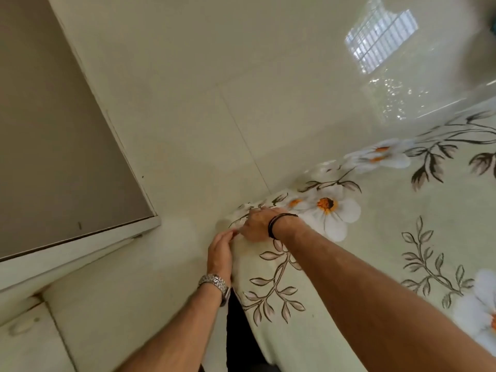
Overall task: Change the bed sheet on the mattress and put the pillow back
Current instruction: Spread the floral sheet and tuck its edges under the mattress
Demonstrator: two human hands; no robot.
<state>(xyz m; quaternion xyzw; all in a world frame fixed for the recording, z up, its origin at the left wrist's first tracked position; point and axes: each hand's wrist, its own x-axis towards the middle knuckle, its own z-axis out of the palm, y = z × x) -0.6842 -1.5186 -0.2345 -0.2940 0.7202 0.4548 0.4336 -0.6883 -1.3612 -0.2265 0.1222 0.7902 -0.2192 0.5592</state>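
Both hands work at the near-left corner of the bed, where the sheet (375,251) is pale green w/ big white flowers and brown leaf sprigs. It covers the mattress top across the right side of the view and drapes over the corner. Left hand (221,251), metal watch (214,283) on its wrist, lies along the side of the corner, fingers fairly straight against the cloth, grip wide. Right hand (256,224), dark band (279,224) at the wrist, sits on top of the corner w/ fingers curled into bunched sheet; grip looks closed on the fabric. The two hands nearly touch. Glossy pale tile floor (214,89) beyond, w/ a window reflection (381,40) upper right. Grey panel in a white frame (53,143) at left.
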